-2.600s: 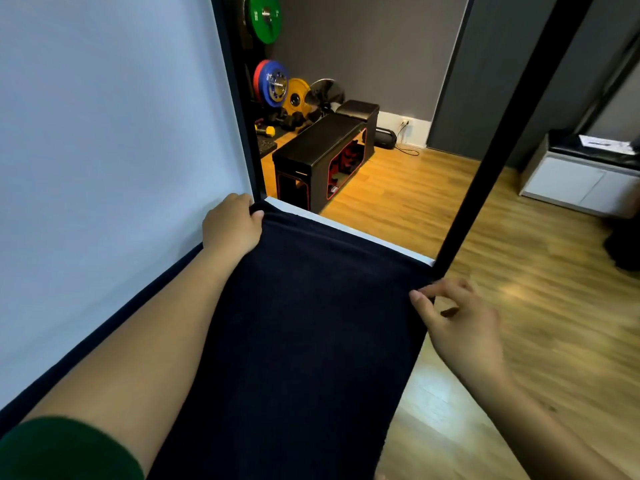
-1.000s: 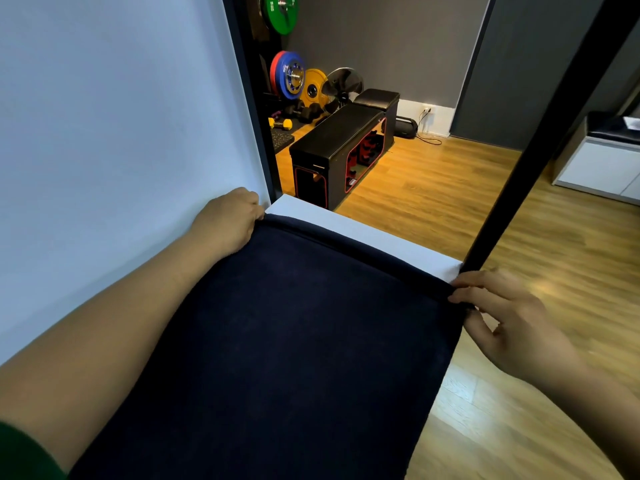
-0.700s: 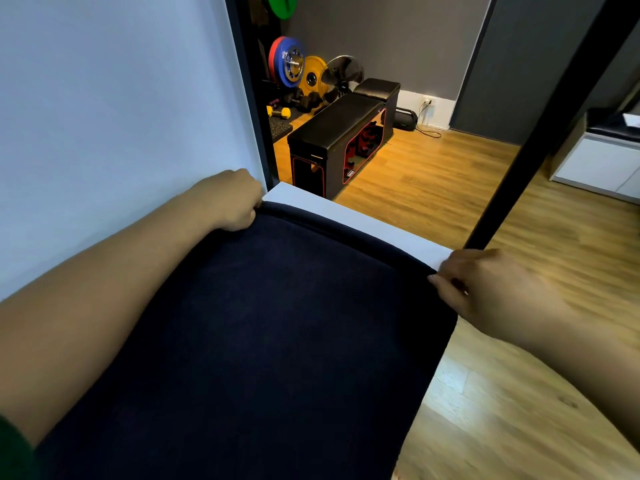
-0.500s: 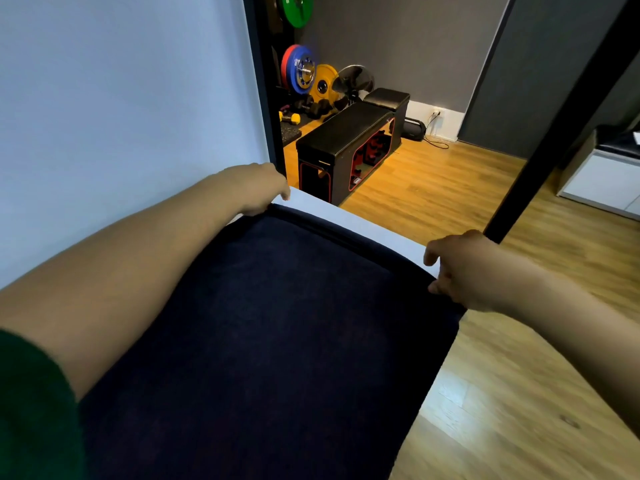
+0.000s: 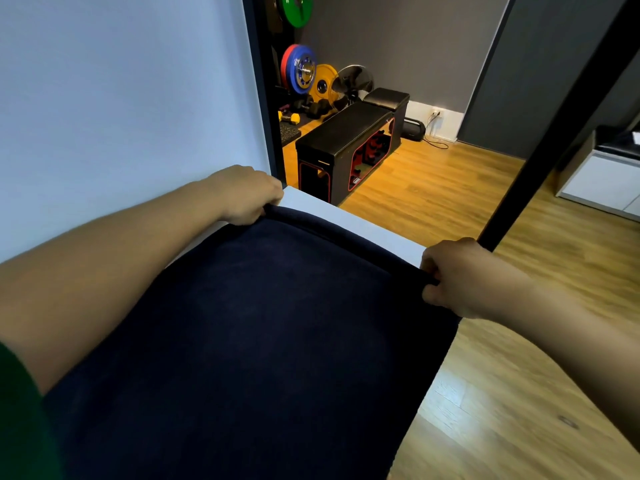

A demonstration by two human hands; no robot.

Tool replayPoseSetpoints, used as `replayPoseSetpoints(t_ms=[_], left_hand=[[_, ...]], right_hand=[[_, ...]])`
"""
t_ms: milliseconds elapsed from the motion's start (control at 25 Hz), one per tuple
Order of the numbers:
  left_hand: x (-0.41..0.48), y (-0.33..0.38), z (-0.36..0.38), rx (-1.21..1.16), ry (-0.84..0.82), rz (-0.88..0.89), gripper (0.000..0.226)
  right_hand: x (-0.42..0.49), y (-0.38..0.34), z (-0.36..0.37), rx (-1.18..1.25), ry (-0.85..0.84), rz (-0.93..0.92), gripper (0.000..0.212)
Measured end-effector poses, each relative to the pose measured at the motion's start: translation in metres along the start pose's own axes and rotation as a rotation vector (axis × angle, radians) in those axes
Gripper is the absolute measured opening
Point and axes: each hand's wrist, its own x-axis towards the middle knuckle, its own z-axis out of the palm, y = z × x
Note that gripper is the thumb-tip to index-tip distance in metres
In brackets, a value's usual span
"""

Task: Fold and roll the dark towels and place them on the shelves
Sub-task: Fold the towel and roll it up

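From the head view, the dark towel [image 5: 277, 341] lies spread flat across a white surface [image 5: 349, 221], and a narrow strip of that surface shows bare beyond the towel's far hem. The left hand [image 5: 247, 195] is at the far-left corner, close to the pale wall [image 5: 121, 98], its fingers curled over and round the hem. The right hand [image 5: 460, 277] is clamped on the far-right corner, thumb and curled fingers pinching the cloth, just in front of a black upright [image 5: 554, 133]. Between the two hands the hem stands up a little as a soft ridge, while the rest of the towel lies smooth.

This looks to me like the start of a fold, the far edge about to be drawn back toward the person. To do it well, both corners should rise together and travel at the same pace, so the hem stays straight and taut rather than sagging in the middle. The right side runs along the surface's edge above the wooden floor [image 5: 502, 410], so I would guide that corner inward a touch and lay hem onto hem before letting go
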Motion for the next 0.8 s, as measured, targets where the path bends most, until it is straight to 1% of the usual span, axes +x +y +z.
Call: replayPoseSetpoints(t_ms=[80, 120, 160, 240, 280, 320, 360, 400, 440, 480, 560, 600, 640, 680, 720, 760, 800], left_hand=[[-0.004, 0.001, 0.004, 0.074, 0.019, 0.009, 0.011], [-0.007, 0.001, 0.008, 0.075, 0.054, 0.004, 0.010], [-0.010, 0.001, 0.012, 0.070, 0.101, 0.001, 0.010], [-0.016, 0.003, 0.020, 0.012, 0.185, -0.029, 0.009], [-0.019, 0.004, 0.024, -0.017, 0.216, -0.044, 0.011], [-0.021, 0.005, 0.026, -0.015, 0.236, -0.051, 0.019], [-0.023, 0.006, 0.029, 0.035, 0.254, -0.043, 0.026], [-0.025, 0.006, 0.032, 0.114, 0.288, -0.023, 0.027], [-0.028, 0.007, 0.035, 0.170, 0.331, 0.002, 0.022], [-0.031, 0.008, 0.037, 0.208, 0.336, 0.029, 0.019], [-0.038, 0.009, 0.041, 0.223, 0.341, 0.075, 0.025], [-0.039, 0.010, 0.043, 0.232, 0.342, 0.087, 0.027], [-0.040, 0.012, 0.044, 0.257, 0.355, 0.091, 0.029], [-0.040, 0.015, 0.043, 0.283, 0.362, 0.082, 0.030], [-0.042, 0.019, 0.042, 0.317, 0.336, 0.073, 0.027], [-0.045, 0.025, 0.041, 0.337, 0.268, 0.055, 0.023], [-0.049, 0.029, 0.043, 0.344, 0.193, 0.001, 0.026]], right_hand=[[-0.005, 0.002, 0.006, 0.010, 0.060, -0.007, 0.014], [-0.008, 0.003, 0.010, -0.010, 0.102, -0.031, 0.014], [-0.011, 0.004, 0.015, -0.046, 0.160, -0.082, 0.014], [-0.019, 0.004, 0.028, -0.160, 0.308, -0.258, 0.021], [-0.023, 0.004, 0.033, -0.224, 0.369, -0.344, 0.026], [-0.027, 0.004, 0.036, -0.284, 0.409, -0.401, 0.030], [-0.031, 0.001, 0.036, -0.345, 0.422, -0.444, 0.031], [-0.034, -0.001, 0.036, -0.405, 0.437, -0.484, 0.030], [-0.037, -0.004, 0.036, -0.446, 0.456, -0.523, 0.027], [-0.040, -0.007, 0.035, -0.469, 0.469, -0.549, 0.026], [-0.042, -0.008, 0.036, -0.475, 0.427, -0.599, 0.021], [-0.042, -0.004, 0.038, -0.424, 0.386, -0.601, 0.016], [-0.041, -0.002, 0.037, -0.363, 0.336, -0.564, 0.014], [-0.040, 0.000, 0.033, -0.297, 0.276, -0.497, 0.017], [-0.038, 0.000, 0.026, -0.208, 0.192, -0.418, 0.028], [-0.036, -0.002, 0.018, -0.083, 0.126, -0.347, 0.036], [-0.033, -0.004, 0.011, 0.086, 0.085, -0.267, 0.035]])
